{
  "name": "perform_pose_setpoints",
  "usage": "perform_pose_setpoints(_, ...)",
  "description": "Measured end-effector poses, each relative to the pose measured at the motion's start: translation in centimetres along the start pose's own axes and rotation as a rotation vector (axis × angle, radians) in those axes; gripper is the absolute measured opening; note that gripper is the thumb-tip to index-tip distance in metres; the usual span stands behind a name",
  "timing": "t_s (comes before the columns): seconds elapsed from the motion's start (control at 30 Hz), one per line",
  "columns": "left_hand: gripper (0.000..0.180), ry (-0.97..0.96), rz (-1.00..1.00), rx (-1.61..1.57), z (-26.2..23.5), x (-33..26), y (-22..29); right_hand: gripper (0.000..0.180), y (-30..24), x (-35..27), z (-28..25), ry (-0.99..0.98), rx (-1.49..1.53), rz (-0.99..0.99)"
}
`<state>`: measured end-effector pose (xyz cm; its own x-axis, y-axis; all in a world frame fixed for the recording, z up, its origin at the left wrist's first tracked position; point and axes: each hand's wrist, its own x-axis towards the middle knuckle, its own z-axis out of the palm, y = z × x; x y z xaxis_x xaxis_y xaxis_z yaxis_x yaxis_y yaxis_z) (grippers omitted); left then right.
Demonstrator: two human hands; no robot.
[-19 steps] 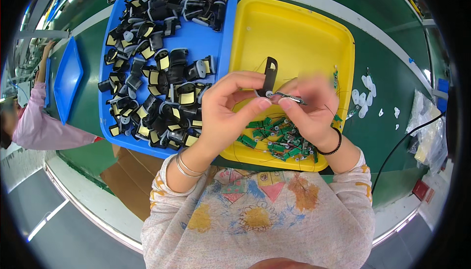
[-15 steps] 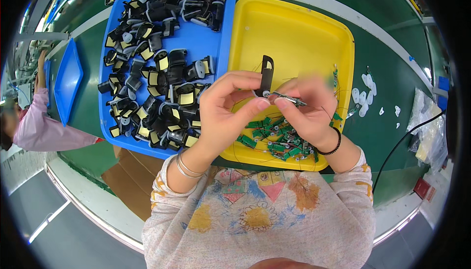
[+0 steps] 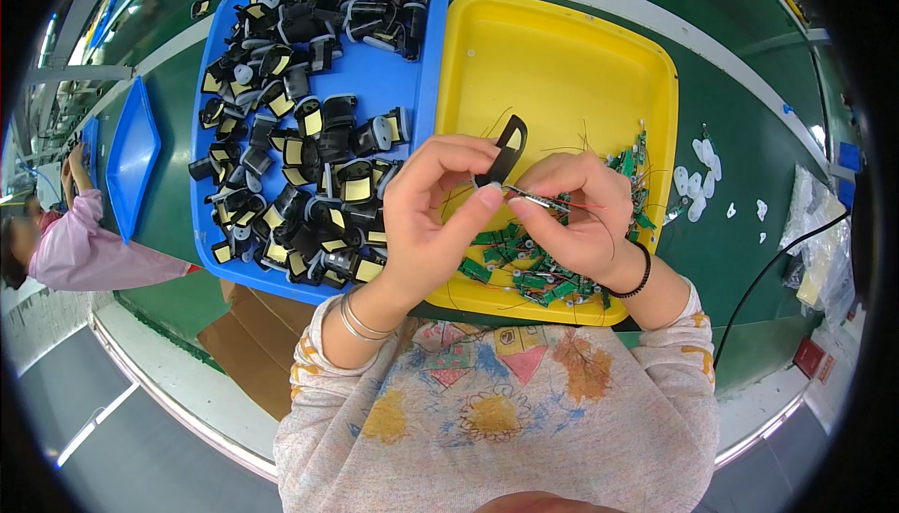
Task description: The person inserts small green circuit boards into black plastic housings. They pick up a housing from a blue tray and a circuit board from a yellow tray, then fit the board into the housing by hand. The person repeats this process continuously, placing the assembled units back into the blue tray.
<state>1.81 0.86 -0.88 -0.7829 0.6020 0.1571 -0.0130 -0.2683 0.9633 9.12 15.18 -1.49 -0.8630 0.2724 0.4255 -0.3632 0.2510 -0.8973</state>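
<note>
My left hand (image 3: 433, 213) is closed on a black plastic housing (image 3: 507, 151), which stands tilted up between thumb and fingers with a pale patch near its top. My right hand (image 3: 573, 218) pinches a small green circuit board (image 3: 541, 198) with thin wires, one of them red, trailing off to the right. The board's near end meets the lower end of the housing; whether it sits inside is hidden by my fingertips. Both hands are above the yellow tray (image 3: 543, 21), where a pile of wired green circuit boards (image 3: 538, 274) lies beneath and beside my right hand.
A blue tray (image 3: 379, 73) on the left holds many black housings (image 3: 304, 120) with pale yellow patches. White plastic pieces (image 3: 698, 181), a clear bag (image 3: 815, 237) and a black cable (image 3: 763, 279) lie at right. A co-worker in pink (image 3: 80, 241) stands at far left near another blue tray (image 3: 133, 162).
The housing has tilted rightward in my left hand. My right fingers have drawn in around the board, and its wires now show plainly. The co-worker's arms have shifted.
</note>
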Motion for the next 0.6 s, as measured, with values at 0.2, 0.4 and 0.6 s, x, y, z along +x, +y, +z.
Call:
perform_pose_setpoints(0.2, 0.014, -0.017, -0.007, 0.009, 0.05, -0.27, 0.21, 0.017, -0.27, 0.44, -0.15, -0.073, 0.016, -0.006)
perform_pose_setpoints(0.4, 0.014, -0.054, 0.03, 0.071, -0.07, -0.51, 0.14, 0.018, -0.27, 0.69, -0.51, -0.146, 0.02, -0.023)
perform_pose_setpoints(0.6, 0.017, -0.076, -0.054, 0.037, 0.02, 0.14, 0.03, 0.011, -0.08, 0.57, -0.87, -0.092, 0.268, 0.248)
